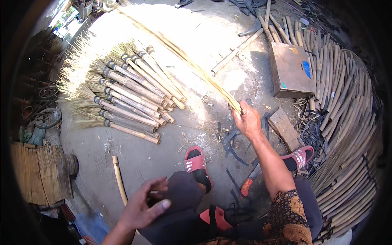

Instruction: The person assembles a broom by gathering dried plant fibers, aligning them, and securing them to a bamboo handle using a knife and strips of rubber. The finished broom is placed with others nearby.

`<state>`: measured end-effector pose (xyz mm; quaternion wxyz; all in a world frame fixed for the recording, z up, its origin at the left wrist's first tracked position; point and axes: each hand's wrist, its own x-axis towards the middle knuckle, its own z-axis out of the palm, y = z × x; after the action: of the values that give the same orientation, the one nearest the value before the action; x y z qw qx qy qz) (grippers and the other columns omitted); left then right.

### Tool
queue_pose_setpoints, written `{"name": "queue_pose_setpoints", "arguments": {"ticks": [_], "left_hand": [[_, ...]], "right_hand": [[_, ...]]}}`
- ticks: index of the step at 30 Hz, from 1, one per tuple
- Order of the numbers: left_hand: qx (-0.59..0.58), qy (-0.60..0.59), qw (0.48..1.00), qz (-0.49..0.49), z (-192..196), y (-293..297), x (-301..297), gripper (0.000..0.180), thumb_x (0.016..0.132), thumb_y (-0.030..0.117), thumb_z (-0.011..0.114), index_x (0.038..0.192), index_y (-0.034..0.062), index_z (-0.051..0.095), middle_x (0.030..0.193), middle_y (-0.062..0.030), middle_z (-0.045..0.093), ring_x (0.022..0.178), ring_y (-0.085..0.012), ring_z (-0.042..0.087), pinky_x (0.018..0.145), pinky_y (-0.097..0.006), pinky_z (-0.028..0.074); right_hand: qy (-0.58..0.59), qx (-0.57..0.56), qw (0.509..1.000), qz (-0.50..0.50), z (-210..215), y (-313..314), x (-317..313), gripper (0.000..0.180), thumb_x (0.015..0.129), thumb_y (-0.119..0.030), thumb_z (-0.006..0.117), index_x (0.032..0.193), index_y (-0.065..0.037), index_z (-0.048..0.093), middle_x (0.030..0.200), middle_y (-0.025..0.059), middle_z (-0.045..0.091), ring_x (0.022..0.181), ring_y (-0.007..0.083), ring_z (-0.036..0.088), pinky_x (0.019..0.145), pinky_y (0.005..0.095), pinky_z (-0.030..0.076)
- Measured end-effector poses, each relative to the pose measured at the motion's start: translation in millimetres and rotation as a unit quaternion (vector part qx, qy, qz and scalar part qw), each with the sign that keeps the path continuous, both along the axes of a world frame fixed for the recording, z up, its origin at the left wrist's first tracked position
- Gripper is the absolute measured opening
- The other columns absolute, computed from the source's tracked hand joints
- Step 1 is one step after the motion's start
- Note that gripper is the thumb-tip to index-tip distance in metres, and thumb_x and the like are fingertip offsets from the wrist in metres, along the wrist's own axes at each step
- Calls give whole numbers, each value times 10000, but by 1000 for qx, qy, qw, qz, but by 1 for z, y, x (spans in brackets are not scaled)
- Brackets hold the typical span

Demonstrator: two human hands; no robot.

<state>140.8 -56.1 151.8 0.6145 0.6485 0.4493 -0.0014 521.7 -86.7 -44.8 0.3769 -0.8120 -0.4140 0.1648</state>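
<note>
My right hand (248, 121) is closed round the near end of a bundle of long, thin yellow grass stalks (192, 67). The bundle slants up and away to the far left, fading into the bright sunlit floor. My left hand (142, 206) is held over my left knee with fingers apart and nothing in it. Just beside it, a slim bamboo stick (119, 177) shows, its lower part hidden behind the hand. Below my right hand, black rubber strips (233, 143) lie loose on the floor. A blade with a red and yellow handle (246, 187) rests near my right forearm.
Finished-looking grass brooms with bamboo handles (136, 90) lie heaped at the left. A wooden box (290, 71) stands at the right against stacked bamboo poles (339, 81). A flat board (285, 130) lies near my right pink sandal (301, 157). One bamboo pole (237, 52) lies farther off.
</note>
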Motion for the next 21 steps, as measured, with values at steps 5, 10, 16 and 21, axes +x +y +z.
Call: {"name": "queue_pose_setpoints", "arguments": {"ticks": [5,10,16,21], "left_hand": [[92,-255,959,86,-26,27,67,860,989,436,737,1590,-11,315,1537,-230,460,1450,-311,466,1163,-476,423],[65,-565,822,35,36,28,84,510,1144,526,320,883,132,511,720,-42,548,730,-207,639,990,-497,559],[162,-640,729,181,155,29,20,515,1147,518,324,766,179,392,539,41,296,457,-101,307,586,-324,426],[143,-606,747,232,158,3,42,509,1144,509,375,757,177,380,527,30,284,461,-102,280,584,-307,388]], "right_hand": [[-110,127,970,176,84,-59,-98,188,844,-154,740,942,-68,605,819,143,667,790,365,696,723,489,555],[-234,187,939,170,117,-84,-105,248,796,-164,782,921,-59,595,950,128,676,1019,325,671,884,454,515],[-288,-245,923,-77,122,-118,-30,675,886,-370,812,1417,-42,555,1500,225,529,1467,346,454,1241,567,304],[-244,47,969,3,193,-146,-70,963,874,-501,809,1584,-5,386,1627,244,392,1531,383,363,1276,587,229]]}}
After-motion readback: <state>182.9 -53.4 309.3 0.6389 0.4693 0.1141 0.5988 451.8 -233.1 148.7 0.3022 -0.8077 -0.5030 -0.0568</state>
